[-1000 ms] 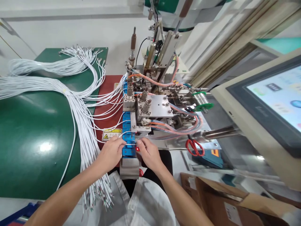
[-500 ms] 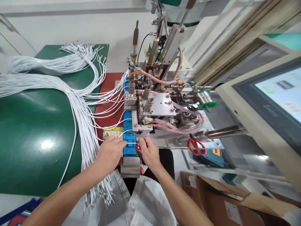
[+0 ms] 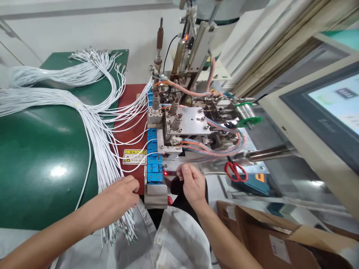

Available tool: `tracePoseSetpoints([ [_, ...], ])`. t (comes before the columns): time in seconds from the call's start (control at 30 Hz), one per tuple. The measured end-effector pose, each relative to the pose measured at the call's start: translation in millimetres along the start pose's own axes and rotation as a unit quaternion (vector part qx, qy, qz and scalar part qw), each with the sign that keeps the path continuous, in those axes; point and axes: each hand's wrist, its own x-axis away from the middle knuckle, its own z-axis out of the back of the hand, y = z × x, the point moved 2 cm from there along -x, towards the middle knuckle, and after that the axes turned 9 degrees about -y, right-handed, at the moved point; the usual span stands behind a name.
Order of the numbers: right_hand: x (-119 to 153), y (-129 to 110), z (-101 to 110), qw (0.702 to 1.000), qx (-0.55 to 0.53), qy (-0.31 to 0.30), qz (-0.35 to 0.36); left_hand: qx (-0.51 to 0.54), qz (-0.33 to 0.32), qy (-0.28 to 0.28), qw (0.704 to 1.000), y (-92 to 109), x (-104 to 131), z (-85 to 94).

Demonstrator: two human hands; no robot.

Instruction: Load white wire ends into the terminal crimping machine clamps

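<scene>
White cables (image 3: pixel 95 149) hang in a thick bundle over the green table's edge, and several of them run across to a row of blue clamps (image 3: pixel 155 168) on the machine. My left hand (image 3: pixel 123 196) is over the hanging bundle, its fingers curled; whether a cable is in them is hidden. To the right of the blue clamps my right hand (image 3: pixel 192 181) is raised with thumb and fingers pinched, and what they hold, if anything, is too small to tell. A small red light (image 3: pixel 165 173) glows between the clamps and this hand.
The metal machine (image 3: pixel 187 121) carries air hoses and a green wire spool (image 3: pixel 246 115). Red-handled scissors (image 3: pixel 236 171) lie at its right edge. A screen (image 3: pixel 336 97) stands at the right, above cardboard boxes (image 3: pixel 260 239). A warning label (image 3: pixel 134 157) is on the red plate.
Both hands have moved off the blue clamps, my left hand down and left to the bundle, my right hand to the right. The cable they held at the clamps now rests there, released.
</scene>
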Motion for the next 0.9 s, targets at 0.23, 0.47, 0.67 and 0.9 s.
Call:
tracePoseSetpoints([
  [0.23, 3.6, -3.8, 4.3, 1.000, -0.018, -0.014, -0.009, -0.040, 0.008, -0.030, 0.999, 4.5, -3.6, 5.0],
  [0.47, 11.8, -12.0, 2.4, 1.000, -0.002, -0.026, 0.011, 0.087, -0.051, 0.084, 0.991, 8.9, -17.7, 28.4],
  [0.67, 19.4, -41.6, -12.8, 0.981, 0.035, -0.099, 0.163, 0.131, 0.020, 0.345, 0.929, 12.2, -40.8, 23.6],
  [0.9, 9.8, -45.7, -22.3, 0.988, 0.043, -0.027, 0.143, 0.214, 0.065, 0.365, 0.904, 4.4, -49.7, 5.5],
])
